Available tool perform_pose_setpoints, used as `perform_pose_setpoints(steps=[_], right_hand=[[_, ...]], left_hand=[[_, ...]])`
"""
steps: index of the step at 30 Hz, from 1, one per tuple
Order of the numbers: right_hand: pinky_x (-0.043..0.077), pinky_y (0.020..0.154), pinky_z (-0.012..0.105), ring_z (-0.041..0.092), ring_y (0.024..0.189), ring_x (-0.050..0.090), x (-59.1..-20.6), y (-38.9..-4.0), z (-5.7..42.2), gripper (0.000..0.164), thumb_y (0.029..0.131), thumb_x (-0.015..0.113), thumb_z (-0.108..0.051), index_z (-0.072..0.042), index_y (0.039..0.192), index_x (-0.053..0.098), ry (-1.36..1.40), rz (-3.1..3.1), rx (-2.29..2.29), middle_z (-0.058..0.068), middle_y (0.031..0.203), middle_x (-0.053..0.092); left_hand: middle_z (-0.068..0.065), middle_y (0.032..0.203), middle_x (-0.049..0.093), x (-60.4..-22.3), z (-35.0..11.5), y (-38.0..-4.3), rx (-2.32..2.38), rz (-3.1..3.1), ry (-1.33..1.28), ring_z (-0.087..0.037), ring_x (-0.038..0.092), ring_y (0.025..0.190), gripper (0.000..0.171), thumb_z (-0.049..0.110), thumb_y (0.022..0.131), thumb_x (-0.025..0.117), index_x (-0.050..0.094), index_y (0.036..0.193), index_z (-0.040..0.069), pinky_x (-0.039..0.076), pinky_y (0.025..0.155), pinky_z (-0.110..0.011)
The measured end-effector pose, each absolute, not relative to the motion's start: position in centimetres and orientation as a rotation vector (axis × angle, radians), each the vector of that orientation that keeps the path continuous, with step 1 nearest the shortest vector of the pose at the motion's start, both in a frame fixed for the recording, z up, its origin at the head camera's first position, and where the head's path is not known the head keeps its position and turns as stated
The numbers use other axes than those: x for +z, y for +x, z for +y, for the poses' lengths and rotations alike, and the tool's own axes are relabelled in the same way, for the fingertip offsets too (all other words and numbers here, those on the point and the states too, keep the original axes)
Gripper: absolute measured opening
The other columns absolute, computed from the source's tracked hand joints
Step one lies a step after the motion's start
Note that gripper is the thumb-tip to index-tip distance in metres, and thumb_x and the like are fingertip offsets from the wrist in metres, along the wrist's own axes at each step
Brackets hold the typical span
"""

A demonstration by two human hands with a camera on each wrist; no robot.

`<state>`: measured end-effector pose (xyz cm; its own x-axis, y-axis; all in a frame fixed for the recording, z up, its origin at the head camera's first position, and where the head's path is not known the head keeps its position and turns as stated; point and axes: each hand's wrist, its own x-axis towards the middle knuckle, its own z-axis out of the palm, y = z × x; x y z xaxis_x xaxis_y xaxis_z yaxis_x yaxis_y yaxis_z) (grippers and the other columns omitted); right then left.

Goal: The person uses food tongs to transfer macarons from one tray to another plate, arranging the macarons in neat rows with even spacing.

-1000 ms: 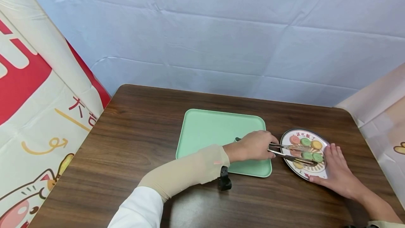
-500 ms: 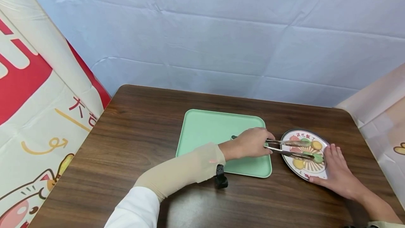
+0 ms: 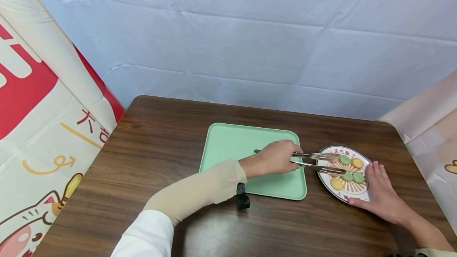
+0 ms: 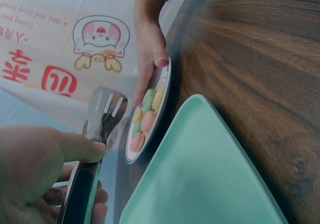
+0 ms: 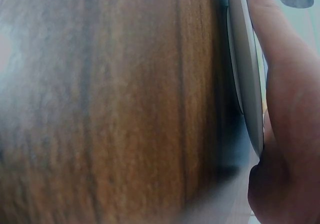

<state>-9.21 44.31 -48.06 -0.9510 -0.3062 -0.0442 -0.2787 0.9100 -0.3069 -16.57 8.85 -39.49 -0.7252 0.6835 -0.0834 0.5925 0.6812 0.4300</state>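
In the head view my left hand (image 3: pixel 280 156) grips metal tongs (image 3: pixel 321 168) above the green tray's right edge. Their two arms stand apart over the left part of a round patterned plate (image 3: pixel 357 196). The left wrist view shows a slotted tong end (image 4: pixel 107 109). Macarons in green (image 3: pixel 344 160), yellow (image 3: pixel 336 184) and pink (image 4: pixel 148 121) lie on the plate; in the head view the tongs partly cover the pink ones. At the plate's right rim rests my right hand (image 3: pixel 383 195), fingers straight and thumb spread along the near side.
A light green rectangular tray (image 3: pixel 232 142) lies left of the plate, partly beneath my left arm. Both are on a dark wooden table (image 3: pixel 160 138). Behind the table hangs a pale blue cloth (image 3: pixel 228 43), and a printed cloth (image 3: pixel 53 138) hangs at the left.
My left hand has drawn the tongs leftward and slightly away from me, and their tips have shifted from the plate's middle toward the pink macarons. My right hand has stayed put.
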Motion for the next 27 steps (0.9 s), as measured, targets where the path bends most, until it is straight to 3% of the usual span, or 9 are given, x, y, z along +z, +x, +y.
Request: perform_pose_setpoints(steps=[5,12,27], right_hand=[[-0.026,0.116,0.04,0.048,0.146,-0.027,-48.1,-9.2,44.3,0.132,0.082,0.082,-0.045,0.024,0.149,-0.008,-0.454,2.982,-0.461,0.048,0.154,-0.015],[-0.027,0.115,0.039,0.048,0.146,-0.028,-48.2,-9.3,44.4,0.132,0.082,0.082,-0.046,0.024,0.149,-0.008,-0.449,2.981,-0.457,0.047,0.154,-0.015],[-0.026,0.116,0.039,0.048,0.146,-0.027,-48.2,-9.3,44.4,0.132,0.081,0.082,-0.045,0.024,0.149,-0.008,-0.474,2.987,-0.473,0.048,0.153,-0.014]], left_hand=[[0.008,0.132,0.065,-39.4,8.2,-16.8,0.558,2.666,1.033,-0.003,0.062,0.105,0.042,0.032,0.098,0.071,0.065,0.138,0.02,0.045,0.072,-0.015],[0.007,0.126,0.067,-39.3,7.2,-17.0,0.56,2.683,1.063,-0.001,0.058,0.09,0.04,0.029,0.097,0.072,0.067,0.135,0.018,0.044,0.066,-0.016],[0.002,0.134,0.065,-38.9,4.9,-17.3,0.64,2.678,1.012,-0.007,0.062,0.099,0.042,0.027,0.098,0.071,0.065,0.138,0.015,0.045,0.073,-0.02]])
